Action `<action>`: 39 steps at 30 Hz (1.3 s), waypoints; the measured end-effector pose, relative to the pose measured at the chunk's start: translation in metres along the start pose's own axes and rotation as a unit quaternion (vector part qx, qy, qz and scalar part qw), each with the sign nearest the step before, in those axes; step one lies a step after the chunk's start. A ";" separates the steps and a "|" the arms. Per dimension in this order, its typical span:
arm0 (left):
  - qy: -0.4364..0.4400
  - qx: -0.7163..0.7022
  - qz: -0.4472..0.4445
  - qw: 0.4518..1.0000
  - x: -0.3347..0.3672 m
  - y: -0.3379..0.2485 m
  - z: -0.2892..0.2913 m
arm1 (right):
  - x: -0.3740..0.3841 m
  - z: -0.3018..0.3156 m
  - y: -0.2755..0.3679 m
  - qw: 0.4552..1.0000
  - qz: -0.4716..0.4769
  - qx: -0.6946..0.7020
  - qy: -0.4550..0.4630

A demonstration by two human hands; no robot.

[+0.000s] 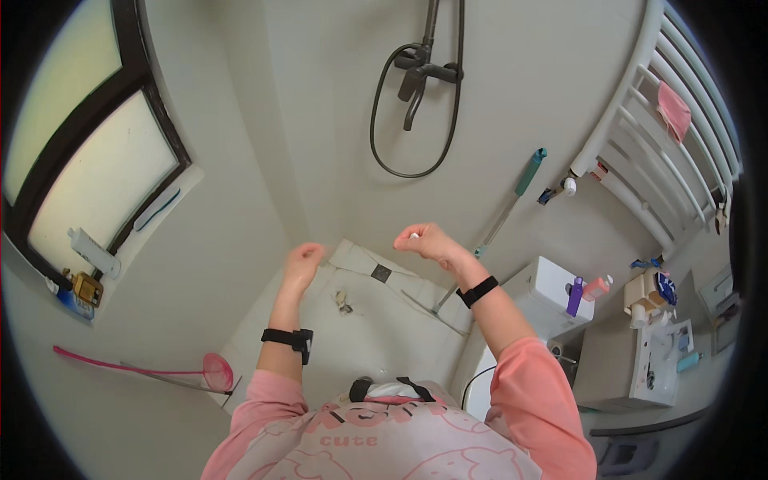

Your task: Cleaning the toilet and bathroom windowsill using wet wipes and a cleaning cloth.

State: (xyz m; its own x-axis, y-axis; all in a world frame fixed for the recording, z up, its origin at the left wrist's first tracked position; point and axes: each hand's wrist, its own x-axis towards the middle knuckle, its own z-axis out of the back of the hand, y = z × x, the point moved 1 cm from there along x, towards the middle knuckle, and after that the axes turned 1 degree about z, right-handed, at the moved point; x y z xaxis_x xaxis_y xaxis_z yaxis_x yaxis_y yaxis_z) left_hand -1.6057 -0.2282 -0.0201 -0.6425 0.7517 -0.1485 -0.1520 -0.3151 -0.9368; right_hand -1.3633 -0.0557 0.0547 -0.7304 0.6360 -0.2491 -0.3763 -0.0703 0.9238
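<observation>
My left hand [303, 266] is raised over the floor with its fingers curled together. Slight blur hides what they hold, if anything. Across from it, on the right, my right hand [430, 242] is closed in a pinch. A small white piece [414, 236] shows between its thumb and fingers; its kind cannot be made out. The two hands are apart, both in mid-air. Below them on the pale floor lies a small crumpled greenish-beige thing [342, 302], touched by neither hand. Each forearm wears a black strap.
A floor squeegee [530, 173] with a green grip leans on the wall, right of my right hand. A dark floor drain [382, 274] lies ahead. The white toilet [552, 292] and washbasin [664, 356] stand right; a pink net [217, 372] is at left. A shower hose [374, 132] hangs ahead.
</observation>
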 end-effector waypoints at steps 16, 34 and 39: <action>-0.019 -0.012 -0.051 0.998 0.000 -0.004 -0.005 | 0.070 -0.017 0.022 0.945 -0.040 -0.316 -0.074; 0.058 0.055 -0.046 0.996 0.029 -0.031 -0.041 | 0.073 -0.006 -0.028 0.925 0.091 -0.362 -0.069; 0.225 -0.240 0.090 0.940 0.018 -0.049 -0.042 | 0.056 -0.011 -0.014 0.937 0.083 -0.327 -0.090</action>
State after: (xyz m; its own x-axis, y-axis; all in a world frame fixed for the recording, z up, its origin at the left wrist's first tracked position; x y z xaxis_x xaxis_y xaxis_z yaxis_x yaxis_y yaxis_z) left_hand -1.5780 -0.1751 0.0094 -0.2257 0.9140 -0.3370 0.3541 -0.2453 -0.9024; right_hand -1.4052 -0.0269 0.0245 -0.7243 0.6894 -0.0108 -0.5781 -0.5986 0.5545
